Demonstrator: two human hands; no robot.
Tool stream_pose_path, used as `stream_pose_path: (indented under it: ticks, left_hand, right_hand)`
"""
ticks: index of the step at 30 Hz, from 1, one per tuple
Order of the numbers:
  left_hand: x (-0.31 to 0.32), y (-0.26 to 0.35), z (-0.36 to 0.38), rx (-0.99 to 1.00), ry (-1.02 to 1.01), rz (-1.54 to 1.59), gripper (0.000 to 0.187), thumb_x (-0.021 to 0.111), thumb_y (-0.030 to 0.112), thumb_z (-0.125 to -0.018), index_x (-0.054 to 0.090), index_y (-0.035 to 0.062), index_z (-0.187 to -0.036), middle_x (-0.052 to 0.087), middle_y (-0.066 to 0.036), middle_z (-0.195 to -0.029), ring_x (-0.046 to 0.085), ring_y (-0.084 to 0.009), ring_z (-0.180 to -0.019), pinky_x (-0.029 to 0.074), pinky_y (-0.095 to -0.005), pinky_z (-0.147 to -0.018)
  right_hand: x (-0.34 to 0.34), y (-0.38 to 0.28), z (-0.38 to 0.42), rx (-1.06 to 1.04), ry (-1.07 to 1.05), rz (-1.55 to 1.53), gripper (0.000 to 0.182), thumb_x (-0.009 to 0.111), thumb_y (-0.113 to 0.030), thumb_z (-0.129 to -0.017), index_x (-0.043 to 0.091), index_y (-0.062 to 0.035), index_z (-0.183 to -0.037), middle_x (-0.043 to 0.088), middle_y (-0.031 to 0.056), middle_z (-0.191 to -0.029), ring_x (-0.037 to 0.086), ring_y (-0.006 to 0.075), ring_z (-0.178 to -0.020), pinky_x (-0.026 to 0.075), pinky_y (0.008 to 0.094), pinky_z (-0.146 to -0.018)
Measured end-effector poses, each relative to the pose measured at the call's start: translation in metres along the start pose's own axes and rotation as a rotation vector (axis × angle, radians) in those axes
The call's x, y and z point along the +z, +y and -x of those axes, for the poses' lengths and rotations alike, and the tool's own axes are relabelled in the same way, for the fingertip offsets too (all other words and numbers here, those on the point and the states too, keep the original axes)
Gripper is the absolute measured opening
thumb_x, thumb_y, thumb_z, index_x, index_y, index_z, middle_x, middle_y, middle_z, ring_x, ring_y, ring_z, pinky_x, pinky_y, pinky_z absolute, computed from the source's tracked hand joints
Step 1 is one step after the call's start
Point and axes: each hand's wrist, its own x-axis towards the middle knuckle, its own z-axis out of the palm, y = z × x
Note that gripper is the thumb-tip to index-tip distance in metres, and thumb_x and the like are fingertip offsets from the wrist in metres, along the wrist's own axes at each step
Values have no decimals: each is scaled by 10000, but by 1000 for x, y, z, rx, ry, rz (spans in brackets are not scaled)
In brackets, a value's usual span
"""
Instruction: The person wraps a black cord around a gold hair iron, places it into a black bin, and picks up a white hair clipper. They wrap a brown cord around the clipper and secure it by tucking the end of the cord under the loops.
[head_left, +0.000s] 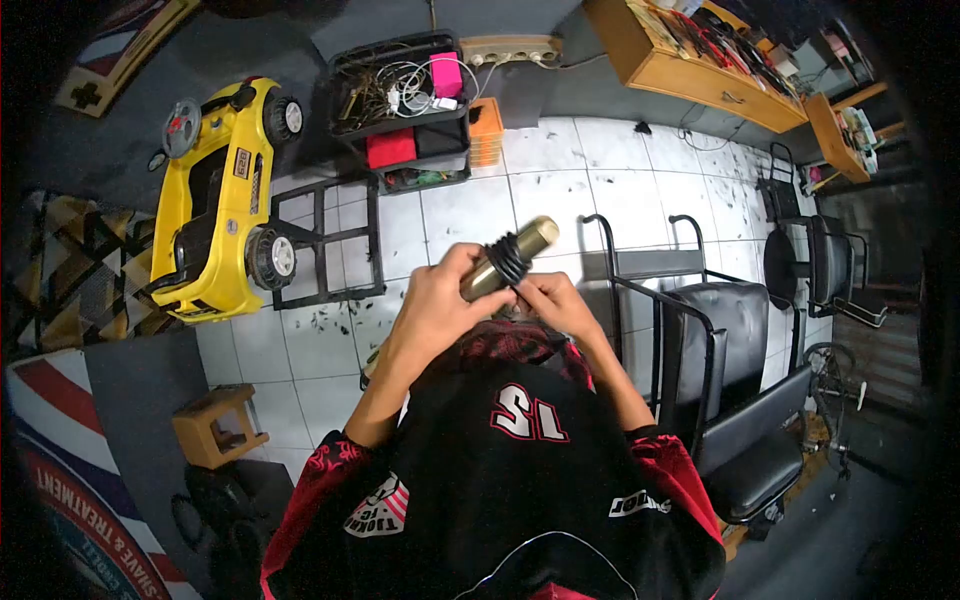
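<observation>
Gold-coloured device (537,236), handheld and tube-shaped, is up in front of our chest, tilted with its far end toward the upper right; a black cord (508,260) is wound in several loops around its middle. Our left hand (438,302) is clamped around its lower part, back of the hand toward us, thumb laid across the near side. The left forearm slants up and inward from a bent elbow. Our right hand (560,304) comes in from the other side, fingers curled and drawn together at the lower edge of the loops; we cannot tell whether they pinch the cord. Both wrists are near each other. Below the hands we see our black shirt (450,425) with red sleeves. Beyond lies a white tiled floor (465,215) scattered with dark tufts. To our left stands a yellow toy car (238,205); to our right, a black padded chair (715,335); ahead, a black rack (400,130) heaped with cables.
</observation>
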Motion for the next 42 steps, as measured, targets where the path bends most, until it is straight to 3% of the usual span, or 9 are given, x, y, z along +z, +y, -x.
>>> stream_pose_path:
  ticks: [7,12,18,22,26,29,33,38,42]
  left_hand:
    - [-17,-13,-2,-105,120,-23,480,839,179,-715,566,-2,-1066,699,-149,-795,683,-219,-671,504,-308,-604]
    - [-6,-29,1,-112,81,-90,422,829,181,-723,568,12,-1009,694,-154,-794,697,-246,-707,519,-331,-634]
    - [-8,-20,4,-168,93,-48,359,774,187,-774,570,-3,-1000,658,-219,-769,654,-409,-779,502,-423,-619]
    - [-5,-22,7,-130,-9,-104,290,744,159,-791,590,32,-1002,648,-226,-786,626,-430,-787,486,-462,-636]
    - [12,-32,8,-109,-120,-203,343,784,150,-762,571,2,-987,640,-204,-756,633,-428,-742,492,-413,-606]
    - [16,-21,7,-257,-33,-176,366,784,174,-772,542,4,-987,631,-210,-734,631,-431,-742,488,-434,-607]
    - [13,-26,6,-158,-32,-175,384,788,211,-773,534,0,-969,635,-215,-732,628,-440,-740,490,-451,-609]
    - [13,-37,8,-73,-249,-217,388,783,274,-768,594,-14,-947,640,-233,-745,633,-434,-746,504,-443,-630]
    - [12,-33,8,-4,-481,-240,428,781,321,-762,620,-32,-943,635,-235,-722,642,-412,-705,503,-433,-620]
  right_hand:
    - [2,-37,26,-135,-24,330,220,642,-210,-881,680,-4,-817,570,100,-556,528,140,-476,432,294,-489]
    - [4,-86,26,-301,-22,381,108,656,-87,-695,661,6,-750,548,123,-543,537,222,-436,429,311,-454]
    - [-2,-97,21,-357,73,422,135,672,-110,-741,679,-4,-823,599,144,-597,589,281,-499,481,344,-508]
    - [-2,-113,21,-403,-1,521,136,675,-124,-759,672,-21,-848,620,145,-641,614,312,-550,500,362,-531]
    - [-8,-123,12,-441,-58,649,135,673,-133,-779,660,-29,-864,624,130,-686,618,315,-589,505,384,-551]
    - [-16,-120,9,-416,-23,703,167,676,-146,-795,651,-16,-897,617,125,-718,608,316,-600,502,405,-559]
    - [-16,-123,10,-402,-28,698,155,682,-129,-797,653,-21,-904,624,124,-748,617,315,-646,507,396,-586]
    - [-11,-116,-3,-480,52,667,170,713,-81,-794,665,11,-927,634,147,-812,633,306,-718,513,372,-654]
    - [-15,-107,-11,-310,-28,537,184,730,-90,-782,686,-11,-943,658,120,-875,643,285,-784,513,345,-703]
